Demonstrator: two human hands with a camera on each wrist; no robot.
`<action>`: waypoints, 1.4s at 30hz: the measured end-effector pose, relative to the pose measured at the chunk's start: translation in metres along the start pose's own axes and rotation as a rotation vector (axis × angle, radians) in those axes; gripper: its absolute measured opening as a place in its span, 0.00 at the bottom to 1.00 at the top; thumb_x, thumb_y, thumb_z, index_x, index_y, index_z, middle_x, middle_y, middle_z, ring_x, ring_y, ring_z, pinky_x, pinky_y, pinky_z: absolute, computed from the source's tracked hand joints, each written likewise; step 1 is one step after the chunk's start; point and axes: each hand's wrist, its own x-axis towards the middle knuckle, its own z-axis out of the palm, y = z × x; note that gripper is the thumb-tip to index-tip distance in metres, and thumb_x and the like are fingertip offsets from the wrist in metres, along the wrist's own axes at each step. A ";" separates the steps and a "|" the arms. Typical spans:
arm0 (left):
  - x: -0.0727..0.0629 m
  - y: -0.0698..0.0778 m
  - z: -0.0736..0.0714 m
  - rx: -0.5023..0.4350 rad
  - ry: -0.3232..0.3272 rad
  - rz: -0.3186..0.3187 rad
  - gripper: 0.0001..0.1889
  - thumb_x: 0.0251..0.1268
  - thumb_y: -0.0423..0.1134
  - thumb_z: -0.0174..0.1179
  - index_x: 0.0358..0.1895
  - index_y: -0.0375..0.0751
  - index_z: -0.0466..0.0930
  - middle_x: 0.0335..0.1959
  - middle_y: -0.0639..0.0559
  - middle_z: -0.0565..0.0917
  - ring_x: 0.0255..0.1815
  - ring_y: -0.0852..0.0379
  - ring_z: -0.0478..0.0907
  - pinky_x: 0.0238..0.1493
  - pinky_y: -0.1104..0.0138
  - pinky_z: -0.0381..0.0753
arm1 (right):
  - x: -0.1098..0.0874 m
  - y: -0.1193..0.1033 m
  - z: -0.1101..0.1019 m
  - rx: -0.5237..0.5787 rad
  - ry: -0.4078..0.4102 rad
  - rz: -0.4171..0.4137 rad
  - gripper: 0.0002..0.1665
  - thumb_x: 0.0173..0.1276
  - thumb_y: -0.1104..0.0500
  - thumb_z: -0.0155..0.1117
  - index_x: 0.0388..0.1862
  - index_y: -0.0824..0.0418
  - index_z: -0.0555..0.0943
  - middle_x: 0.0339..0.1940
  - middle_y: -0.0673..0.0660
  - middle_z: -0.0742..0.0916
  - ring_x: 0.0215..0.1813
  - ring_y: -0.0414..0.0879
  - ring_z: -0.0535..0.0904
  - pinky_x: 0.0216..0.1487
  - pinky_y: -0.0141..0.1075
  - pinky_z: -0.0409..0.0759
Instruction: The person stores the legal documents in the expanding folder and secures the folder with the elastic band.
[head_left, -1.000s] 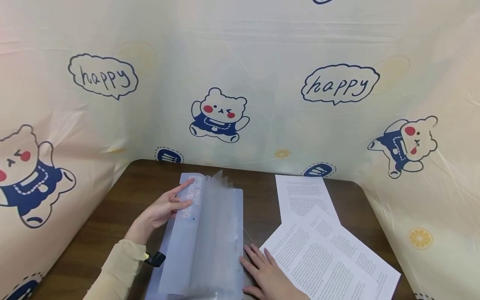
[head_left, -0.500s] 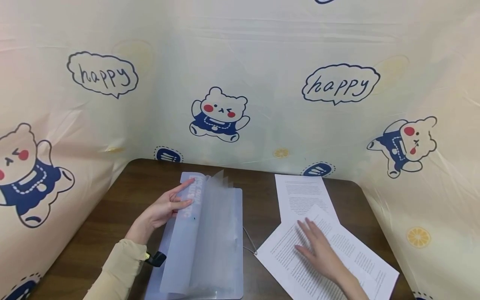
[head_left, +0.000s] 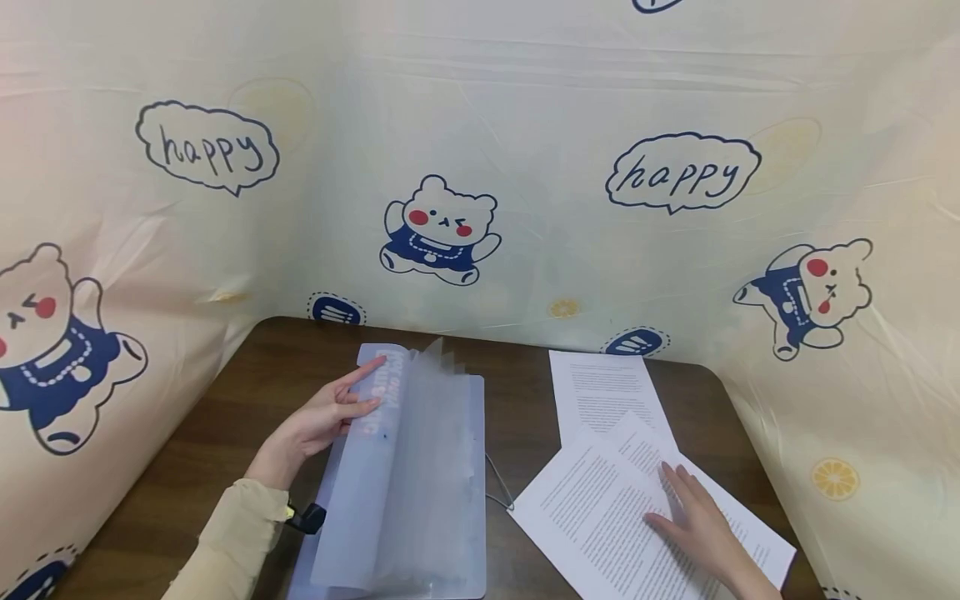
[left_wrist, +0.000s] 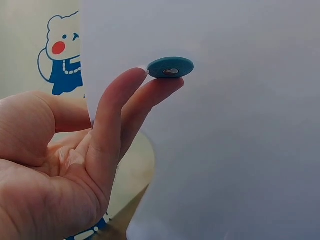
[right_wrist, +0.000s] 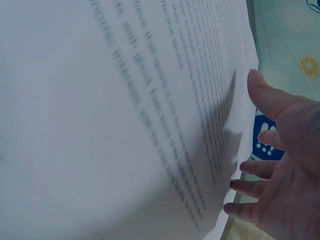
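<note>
A pale blue folder (head_left: 477,467) lies on the table with its front cover (head_left: 360,508) lifted, and clear sleeves (head_left: 435,475) fan up inside it. My left hand (head_left: 322,421) grips the cover by its left edge. In the left wrist view, its fingertips (left_wrist: 172,85) lie against a small teal disc (left_wrist: 170,61) on the cover. My right hand (head_left: 697,521) is spread over printed sheets (head_left: 592,508) at right, fingers apart. The right wrist view shows its fingertips (right_wrist: 245,166) close to the paper (right_wrist: 100,150); contact is hard to tell.
Another printed page (head_left: 603,379) lies farther back, partly under the front sheets. A thin cord loop (head_left: 501,492) sticks out from the folder's right side. The brown table (head_left: 202,433) is enclosed by a patterned curtain (head_left: 540,200). A black device (head_left: 307,518) sits at my left wrist.
My right hand has left the folder's right edge and moved right over the printed sheets. The cord loop it covered now shows. My left hand stays on the cover.
</note>
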 end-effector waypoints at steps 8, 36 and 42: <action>-0.004 0.001 -0.002 -0.001 -0.005 0.015 0.39 0.88 0.33 0.54 0.91 0.65 0.51 0.21 0.64 0.81 0.38 0.62 0.92 0.47 0.67 0.91 | -0.006 0.006 -0.001 -0.032 -0.072 0.045 0.63 0.64 0.42 0.83 0.85 0.72 0.64 0.80 0.86 0.68 0.80 0.88 0.63 0.74 0.80 0.67; -0.001 -0.002 0.007 0.013 0.002 -0.008 0.41 0.88 0.35 0.55 0.93 0.57 0.45 0.18 0.64 0.79 0.33 0.61 0.91 0.46 0.67 0.91 | 0.002 0.008 -0.005 0.002 -0.145 0.229 0.72 0.47 0.35 0.91 0.81 0.72 0.68 0.66 0.83 0.83 0.65 0.78 0.84 0.63 0.69 0.83; -0.002 -0.002 0.007 0.016 0.001 -0.004 0.40 0.88 0.35 0.55 0.92 0.59 0.46 0.19 0.64 0.78 0.34 0.62 0.91 0.46 0.68 0.91 | 0.000 0.008 -0.012 -0.007 -0.133 0.206 0.67 0.49 0.40 0.92 0.80 0.69 0.71 0.51 0.75 0.90 0.48 0.64 0.90 0.51 0.59 0.88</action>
